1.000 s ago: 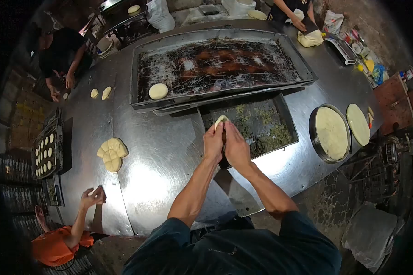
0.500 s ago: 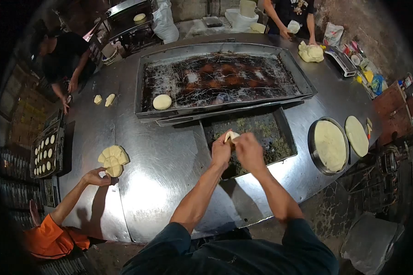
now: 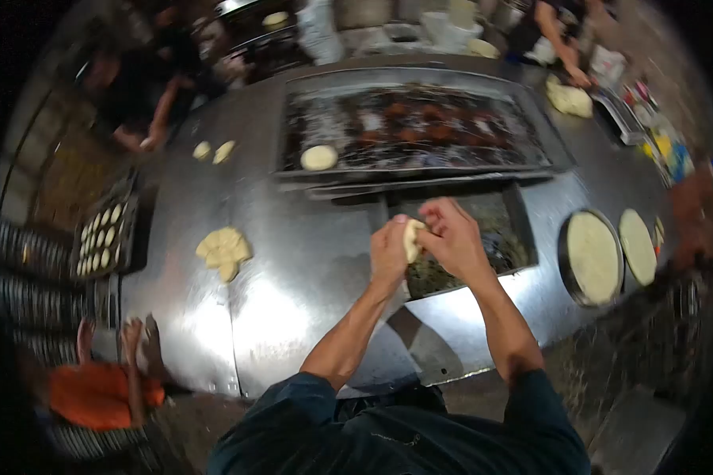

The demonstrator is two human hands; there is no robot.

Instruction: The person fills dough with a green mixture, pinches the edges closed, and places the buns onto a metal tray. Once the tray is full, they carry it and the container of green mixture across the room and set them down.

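Observation:
Pale, soft dough (image 3: 412, 240) is held up between my two hands, over a shallow dark tray with greenish-brown crumbs (image 3: 495, 241). My left hand (image 3: 389, 255) is closed around its left side. On the other side my right hand (image 3: 458, 240) has curled fingers, and its thumb presses against the dough. Just beyond, one round flat dough piece (image 3: 319, 157) lies in the near left corner of a large, dark, greased baking pan (image 3: 558, 150).
Left on the metal table (image 3: 293, 261) lies a clump of dough portions (image 3: 224, 249). A round pan of dough (image 3: 594, 257) and a flat dough disc (image 3: 638, 247) are at right. Co-workers stand around; one in orange (image 3: 95, 393) is near left, another's hand is near a dough lump (image 3: 569, 96).
The co-worker in orange has drawn a hand back from the dough clump. My right hand has turned, its fingers now raised beside the dough. The camera view has shifted.

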